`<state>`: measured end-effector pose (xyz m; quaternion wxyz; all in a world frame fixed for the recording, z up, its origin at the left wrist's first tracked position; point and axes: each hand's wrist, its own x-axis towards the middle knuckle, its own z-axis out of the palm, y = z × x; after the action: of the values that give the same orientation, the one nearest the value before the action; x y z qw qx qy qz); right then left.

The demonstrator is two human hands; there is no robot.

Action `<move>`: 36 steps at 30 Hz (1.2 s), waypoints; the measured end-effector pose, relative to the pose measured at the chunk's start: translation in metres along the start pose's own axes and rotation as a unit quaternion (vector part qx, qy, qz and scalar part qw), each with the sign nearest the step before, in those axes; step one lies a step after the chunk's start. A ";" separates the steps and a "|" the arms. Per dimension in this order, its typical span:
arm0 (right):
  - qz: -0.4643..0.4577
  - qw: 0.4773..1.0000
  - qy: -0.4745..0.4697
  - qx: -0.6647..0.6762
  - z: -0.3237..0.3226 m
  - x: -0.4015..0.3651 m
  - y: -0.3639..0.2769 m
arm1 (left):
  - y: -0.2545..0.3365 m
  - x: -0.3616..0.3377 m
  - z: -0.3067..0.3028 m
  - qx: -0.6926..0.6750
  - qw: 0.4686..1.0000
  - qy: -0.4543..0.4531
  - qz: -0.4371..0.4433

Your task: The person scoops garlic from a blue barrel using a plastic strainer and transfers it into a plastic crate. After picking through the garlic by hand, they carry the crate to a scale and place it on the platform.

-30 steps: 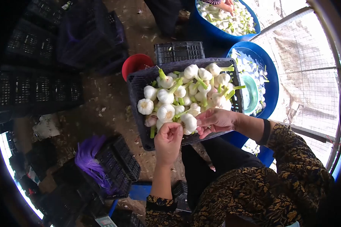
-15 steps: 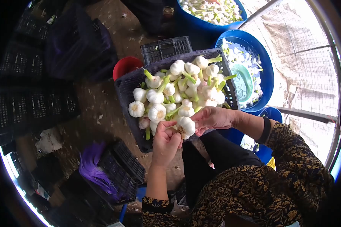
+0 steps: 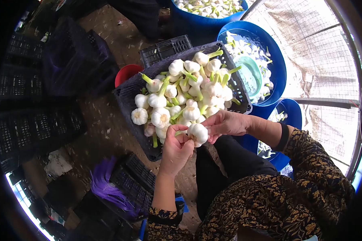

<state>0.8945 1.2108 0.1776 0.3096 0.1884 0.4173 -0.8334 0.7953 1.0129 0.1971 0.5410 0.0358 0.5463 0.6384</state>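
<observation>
One white garlic bulb (image 3: pixel 198 133) is between my two hands, just over the near edge of a black crate (image 3: pixel 152 152). My left hand (image 3: pixel 176 149) is closed, thumb and curled fingers against the bulb's left side near its brownish root end. From the right, my right hand (image 3: pixel 225 123) grips the same bulb with thumb and fingers at its far side; the stem there is hidden. Inside the crate lie piled garlic bulbs (image 3: pixel 160 117) with short green stems.
Blue tubs (image 3: pixel 283 80) of garlic and water stand to the right, one with a pale green basin (image 3: pixel 249 78) in it. A red bucket (image 3: pixel 128 73) sits behind the crate. Purple strips (image 3: pixel 102 182) hang over black crates at lower left. A person's dark trouser leg (image 3: pixel 142 16) shows at the top.
The camera view has shifted, so crate and tubs appear slightly higher and further left. Both hands keep their hold on the garlic bulb, with little change in finger position.
</observation>
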 end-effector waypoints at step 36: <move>-0.309 0.618 0.230 -0.686 -0.005 0.039 -0.001 | -0.046 -0.007 -0.073 0.485 0.748 0.415 0.183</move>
<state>0.8651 1.2015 0.1524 -0.0326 -0.0334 0.9587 -0.2806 0.7814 0.9510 0.1382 0.0436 0.1242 0.9359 0.3268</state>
